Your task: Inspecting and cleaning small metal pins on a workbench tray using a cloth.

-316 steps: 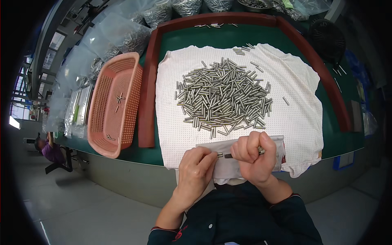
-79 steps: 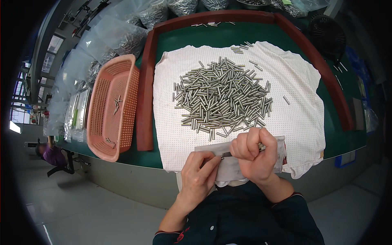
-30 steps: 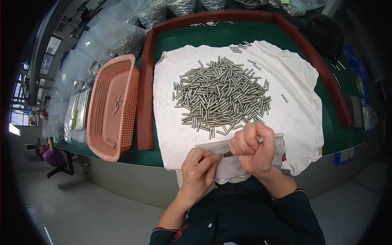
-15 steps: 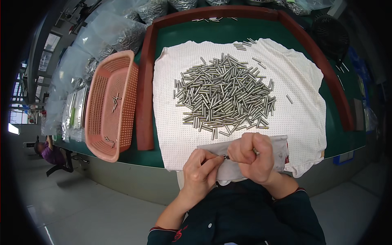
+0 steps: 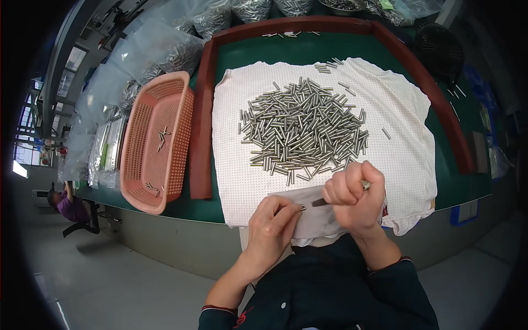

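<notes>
My left hand (image 5: 273, 223) pinches one small metal pin (image 5: 301, 207) between thumb and fingertips at the near edge of the white dotted cloth (image 5: 401, 115). My right hand (image 5: 353, 196) is closed in a fist around a slim tool (image 5: 320, 202) whose dark tip points left, close to the pin's end. Both hands hover over a grey plastic sheet (image 5: 313, 214) lying on the cloth's front edge. A large heap of short silver metal pins (image 5: 302, 129) lies on the cloth just beyond my hands.
A pink plastic basket (image 5: 157, 140) with a few pins stands at the left, outside the brown raised rim (image 5: 201, 126) of the green mat (image 5: 258, 52). Clear bags of pins (image 5: 165, 52) are stacked at the back left. Another person (image 5: 69, 198) sits far left.
Both hands stay at the cloth's near edge; my left hand's fingers have shifted on the pin, and the tool tip in my right hand remains pointed at it. The pin heap is unchanged.
</notes>
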The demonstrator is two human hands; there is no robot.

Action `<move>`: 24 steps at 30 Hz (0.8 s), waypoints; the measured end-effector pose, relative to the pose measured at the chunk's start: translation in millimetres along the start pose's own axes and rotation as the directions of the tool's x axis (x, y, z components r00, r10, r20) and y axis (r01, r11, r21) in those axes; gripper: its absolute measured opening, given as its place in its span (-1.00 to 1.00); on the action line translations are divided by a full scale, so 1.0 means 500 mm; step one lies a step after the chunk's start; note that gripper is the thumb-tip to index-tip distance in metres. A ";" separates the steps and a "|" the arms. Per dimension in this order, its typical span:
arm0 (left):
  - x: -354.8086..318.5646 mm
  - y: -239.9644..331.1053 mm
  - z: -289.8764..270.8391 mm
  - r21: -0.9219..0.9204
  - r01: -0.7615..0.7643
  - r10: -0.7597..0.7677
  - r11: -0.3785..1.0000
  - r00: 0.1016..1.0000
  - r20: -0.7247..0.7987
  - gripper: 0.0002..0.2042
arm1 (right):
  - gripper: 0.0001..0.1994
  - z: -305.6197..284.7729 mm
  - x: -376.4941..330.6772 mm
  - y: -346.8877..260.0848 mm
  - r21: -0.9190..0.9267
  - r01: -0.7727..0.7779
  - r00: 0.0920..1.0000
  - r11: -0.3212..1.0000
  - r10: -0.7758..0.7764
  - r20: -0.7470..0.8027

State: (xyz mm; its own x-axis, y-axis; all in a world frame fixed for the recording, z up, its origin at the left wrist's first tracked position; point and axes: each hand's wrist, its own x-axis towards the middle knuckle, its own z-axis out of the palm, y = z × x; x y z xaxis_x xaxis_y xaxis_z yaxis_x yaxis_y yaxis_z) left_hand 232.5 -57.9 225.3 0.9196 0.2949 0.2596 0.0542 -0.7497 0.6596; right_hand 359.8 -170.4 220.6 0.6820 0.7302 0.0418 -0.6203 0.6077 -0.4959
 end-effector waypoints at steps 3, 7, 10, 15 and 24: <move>0.011 0.010 -0.006 -0.059 0.066 -0.065 0.996 0.998 0.016 -0.83 | -0.59 -0.011 -0.017 -0.016 0.053 0.081 0.995 0.995 -0.078 -0.061; 0.020 0.017 -0.016 0.003 0.056 -0.056 0.998 0.994 0.095 -0.84 | -0.59 -0.016 -0.024 -0.018 0.047 0.050 0.991 0.998 -0.044 -0.123; 0.025 0.021 -0.022 0.028 0.024 -0.027 0.999 0.991 0.132 -0.84 | -0.59 -0.014 -0.020 -0.016 0.075 0.018 0.985 0.997 -0.005 -0.171; 0.033 0.017 -0.041 0.023 0.041 -0.044 0.999 0.984 0.174 -0.82 | -0.60 -0.020 -0.020 -0.015 0.082 0.015 0.983 0.997 0.000 -0.184; 0.031 0.011 -0.052 -0.050 0.128 -0.117 0.990 0.976 0.185 -0.80 | -0.60 -0.019 -0.021 -0.014 0.083 0.023 0.979 0.996 -0.005 -0.204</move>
State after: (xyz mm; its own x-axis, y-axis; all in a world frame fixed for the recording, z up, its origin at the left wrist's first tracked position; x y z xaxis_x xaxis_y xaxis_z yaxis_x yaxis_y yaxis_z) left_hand 237.1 -42.1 251.4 0.9630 0.2655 0.0452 0.1522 -0.6750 0.7219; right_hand 360.9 -185.3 215.5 0.7501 0.6477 -0.1336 -0.6346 0.6483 -0.4207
